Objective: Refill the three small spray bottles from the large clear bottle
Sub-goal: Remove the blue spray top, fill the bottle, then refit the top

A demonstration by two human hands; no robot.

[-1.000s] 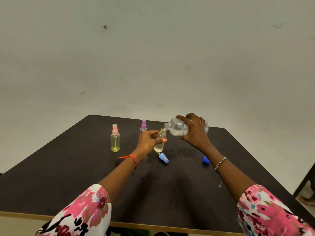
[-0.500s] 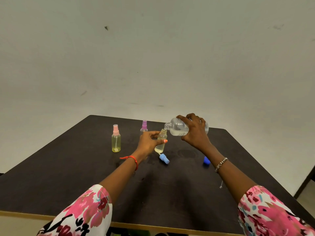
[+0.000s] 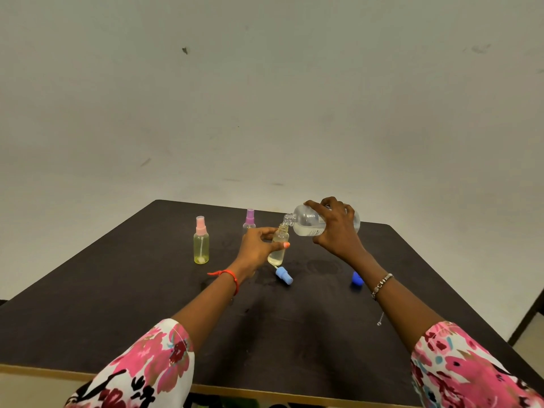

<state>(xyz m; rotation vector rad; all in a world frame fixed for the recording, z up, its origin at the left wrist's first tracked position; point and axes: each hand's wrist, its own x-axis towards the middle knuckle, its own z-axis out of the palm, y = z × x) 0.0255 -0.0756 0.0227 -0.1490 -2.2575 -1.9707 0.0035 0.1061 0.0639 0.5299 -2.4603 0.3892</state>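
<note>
My left hand (image 3: 256,245) grips an uncapped small spray bottle (image 3: 279,245), tilted slightly and holding some pale liquid. My right hand (image 3: 338,231) holds the large clear bottle (image 3: 309,222) on its side, its open neck just above the small bottle's mouth. The blue spray head (image 3: 284,275) lies on the table below the small bottle. A pink-capped yellowish spray bottle (image 3: 201,241) stands upright to the left. A purple-capped spray bottle (image 3: 249,219) stands behind my left hand, its body partly hidden.
A dark table (image 3: 147,304) with a light wooden front edge carries everything. A blue cap (image 3: 356,278) lies to the right, below my right wrist. A plain wall rises behind the table. A dark post shows at the far right.
Both hands and both bottles keep nearly the same pose. Nothing else on the table has moved.
</note>
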